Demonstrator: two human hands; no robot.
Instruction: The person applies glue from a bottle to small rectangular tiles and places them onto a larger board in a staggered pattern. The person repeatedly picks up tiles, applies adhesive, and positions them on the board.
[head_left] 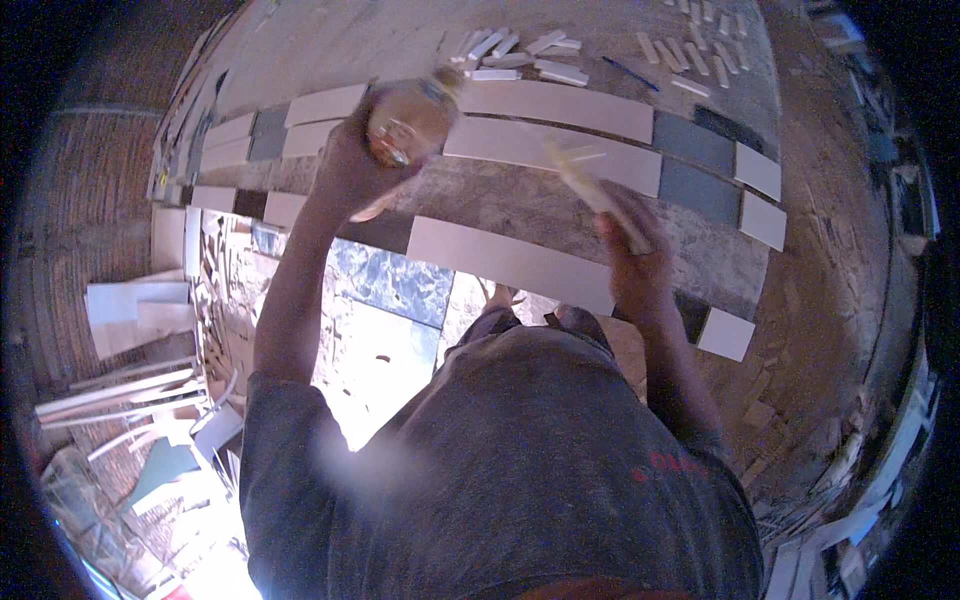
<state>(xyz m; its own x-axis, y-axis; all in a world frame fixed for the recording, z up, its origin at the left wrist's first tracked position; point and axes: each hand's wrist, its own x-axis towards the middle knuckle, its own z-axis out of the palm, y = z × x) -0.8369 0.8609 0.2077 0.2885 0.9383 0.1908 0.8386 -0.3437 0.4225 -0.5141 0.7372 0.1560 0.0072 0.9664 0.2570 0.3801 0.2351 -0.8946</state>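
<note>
My left hand [352, 160] is wrapped round a rounded, brownish, see-through bottle or jar [410, 120], blurred by motion, held above the work table. In my right hand [640, 262] is a slim pale stick-like tool [588, 188] with a yellowish tip, also smeared; I cannot tell its exact kind. The tip points up and left, apart from the container. Beneath both hands lie rows of flat pieces: a long pale pink strip [550, 150], another long pink strip [505, 258] nearer me, and grey panels [700, 185] with white squares [763, 220] at the right end.
Small white blocks [490, 45] lie loosely at the back, with more blocks [690, 55] at back right. A dark blue pen-like stick [630, 73] rests between them. Cut strips [120, 392] and offcuts cover the floor at left. Boards [880, 300] line the right side.
</note>
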